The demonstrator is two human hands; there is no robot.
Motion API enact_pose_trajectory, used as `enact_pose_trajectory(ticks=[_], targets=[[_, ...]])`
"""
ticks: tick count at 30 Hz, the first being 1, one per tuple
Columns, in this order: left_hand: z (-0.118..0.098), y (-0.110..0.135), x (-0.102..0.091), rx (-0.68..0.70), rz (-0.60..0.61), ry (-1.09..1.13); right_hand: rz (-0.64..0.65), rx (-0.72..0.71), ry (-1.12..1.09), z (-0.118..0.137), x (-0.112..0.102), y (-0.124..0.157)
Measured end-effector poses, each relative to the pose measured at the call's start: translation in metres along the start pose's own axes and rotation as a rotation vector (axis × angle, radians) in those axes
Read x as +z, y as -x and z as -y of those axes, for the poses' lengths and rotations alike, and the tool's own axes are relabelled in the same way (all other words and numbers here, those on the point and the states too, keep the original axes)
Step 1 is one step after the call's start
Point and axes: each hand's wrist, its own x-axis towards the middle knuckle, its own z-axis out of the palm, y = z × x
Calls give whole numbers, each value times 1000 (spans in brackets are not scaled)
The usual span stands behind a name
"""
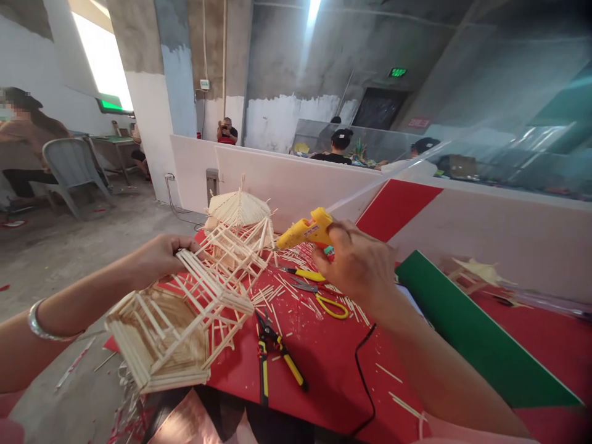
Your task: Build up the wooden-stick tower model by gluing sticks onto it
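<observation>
a grey chair [69,161] stands by a seated person [32,139] on the left, while a green sign [398,72] glows on the far wall [296,61] beyond a white partition [296,185].

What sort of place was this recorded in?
Probably a craft workshop: thin pale wooden sticks scattered over a red tabletop, yellow-handled black metal pliers, and a yellow plastic glue gun in the right hand.

Silver left-wrist bangle [35,325] and pale pink sleeves [476,430]
</observation>
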Motion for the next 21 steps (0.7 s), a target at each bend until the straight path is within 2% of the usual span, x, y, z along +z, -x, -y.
enact_pose_trajectory(ticks=[6, 21], targets=[[-8, 5, 0, -68, 2, 41, 25, -3, 8, 5, 5, 1], [0, -1, -1, -91, -10, 88, 11, -45, 21, 3, 10, 0]])
